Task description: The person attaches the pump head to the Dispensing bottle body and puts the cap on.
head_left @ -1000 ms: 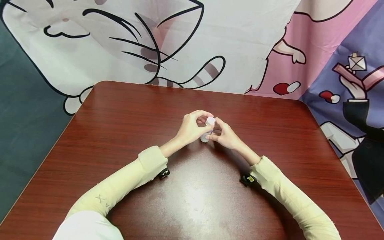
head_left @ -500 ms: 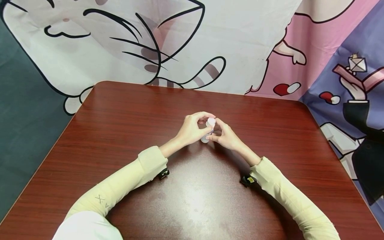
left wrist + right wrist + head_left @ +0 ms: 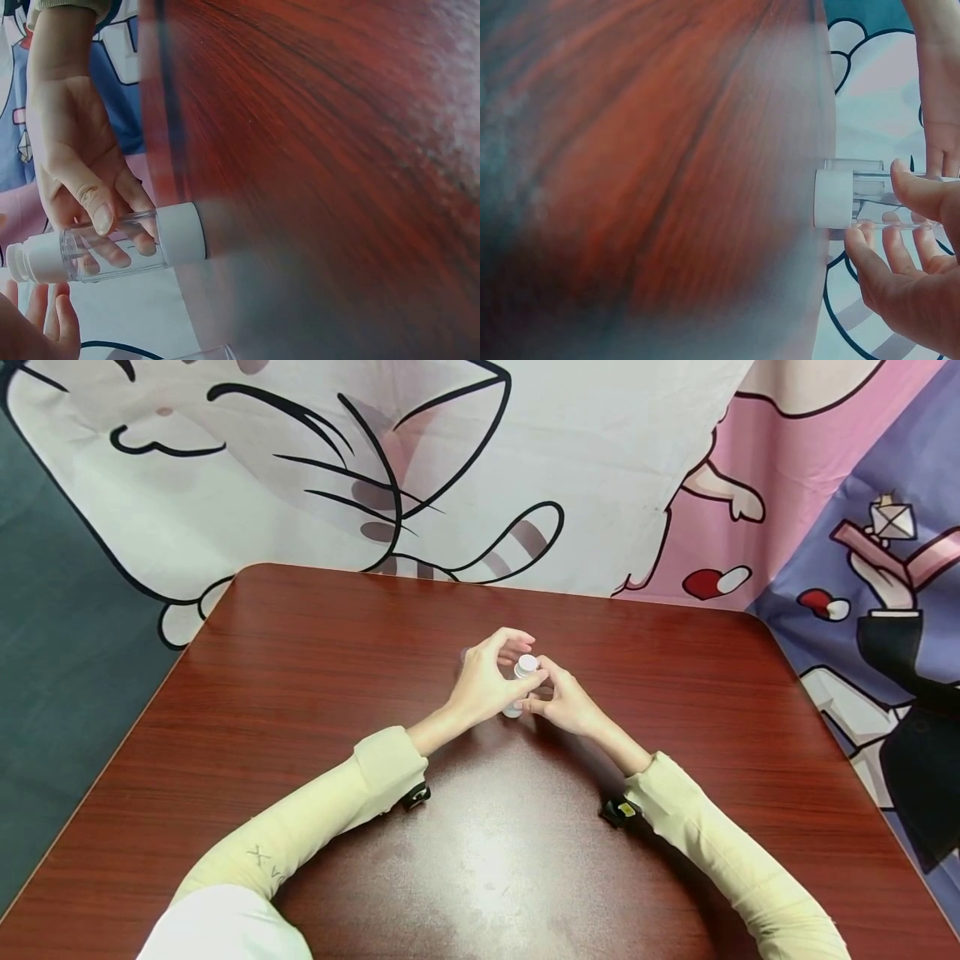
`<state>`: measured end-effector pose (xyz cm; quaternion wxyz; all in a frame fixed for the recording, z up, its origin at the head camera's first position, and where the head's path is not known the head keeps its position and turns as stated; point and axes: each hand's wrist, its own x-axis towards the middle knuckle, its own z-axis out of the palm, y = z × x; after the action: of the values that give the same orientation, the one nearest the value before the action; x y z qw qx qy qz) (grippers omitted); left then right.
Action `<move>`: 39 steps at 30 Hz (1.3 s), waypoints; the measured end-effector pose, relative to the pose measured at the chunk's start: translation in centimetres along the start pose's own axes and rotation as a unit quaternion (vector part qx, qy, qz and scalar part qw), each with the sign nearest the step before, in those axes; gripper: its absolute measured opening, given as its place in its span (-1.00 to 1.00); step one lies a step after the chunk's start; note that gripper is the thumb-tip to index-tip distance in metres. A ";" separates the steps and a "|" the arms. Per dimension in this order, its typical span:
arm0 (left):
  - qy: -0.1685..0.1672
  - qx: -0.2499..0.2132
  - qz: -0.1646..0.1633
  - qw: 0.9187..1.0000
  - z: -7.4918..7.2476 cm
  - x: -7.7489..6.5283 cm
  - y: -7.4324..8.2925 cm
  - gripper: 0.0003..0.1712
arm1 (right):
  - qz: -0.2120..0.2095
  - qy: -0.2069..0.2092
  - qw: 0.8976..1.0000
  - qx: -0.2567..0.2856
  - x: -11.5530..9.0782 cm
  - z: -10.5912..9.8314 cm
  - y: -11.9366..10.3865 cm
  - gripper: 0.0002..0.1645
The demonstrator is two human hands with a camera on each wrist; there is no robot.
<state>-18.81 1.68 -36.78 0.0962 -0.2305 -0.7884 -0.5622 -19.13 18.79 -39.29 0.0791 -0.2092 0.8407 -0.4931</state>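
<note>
A small clear bottle (image 3: 527, 665) with a white base and a white stepped top stands upright on the table. My right hand (image 3: 568, 700) grips its clear body, thumb on one side and fingers on the other, as the right wrist view shows at the bottle's see-through wall (image 3: 877, 210). Around the white top, my left hand (image 3: 483, 681) is spread, its fingers apart from the bottle and its thumb reaching past the near side. Whether that thumb touches the bottle cannot be told. In the left wrist view the left fingers (image 3: 64, 315) lie beside the white collar (image 3: 43, 259).
A clear plastic piece (image 3: 214, 354) stands on the table close by, mostly hidden behind my left hand in the head view. The brown wooden table (image 3: 360, 627) ends at a cartoon-print cloth (image 3: 600, 460) hanging behind it.
My left hand's fingers have lifted off the bottle's white top and spread wider, and its arm has shifted slightly right. The right hand and the bottle stay in place.
</note>
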 end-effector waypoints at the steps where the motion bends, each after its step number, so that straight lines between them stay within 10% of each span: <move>1: 0.007 0.008 -0.005 1.000 0.0 0.0 0.0 -0.51 | 0.001 0.000 1.000 0.000 0.0 0.0 0.0 -0.47; 10: 0.019 0.060 -0.015 0.998 0.0 0.0 -0.2 -0.62 | 0.002 -0.003 1.000 -0.001 0.1 -0.1 0.0 -0.44; 39: -0.071 0.021 0.016 0.997 -0.2 0.1 -0.2 -0.61 | -0.004 -0.007 1.000 -0.015 0.0 -0.2 0.0 -0.32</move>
<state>-19.05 1.50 -36.86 0.0537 -0.2809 -0.8009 -0.5260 -19.20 18.98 -39.16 0.0795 -0.2171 0.8465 -0.4795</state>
